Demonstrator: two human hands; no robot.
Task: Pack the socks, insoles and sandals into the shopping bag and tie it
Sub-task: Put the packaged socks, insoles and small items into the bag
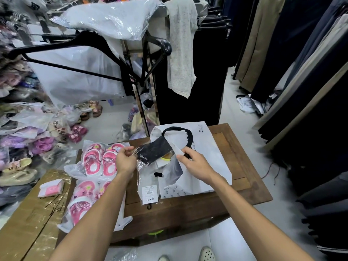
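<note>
As the left hand [125, 160] pinches the slippery, limp socks [155, 150] wrap, the bag [197, 166] mouth is pinched open by the right hand [195, 162].

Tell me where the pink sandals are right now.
In the head view, the pink sandals lie in clear plastic on the left part of the wooden table, just left of the left hand and not yet in the white shopping bag.
</note>
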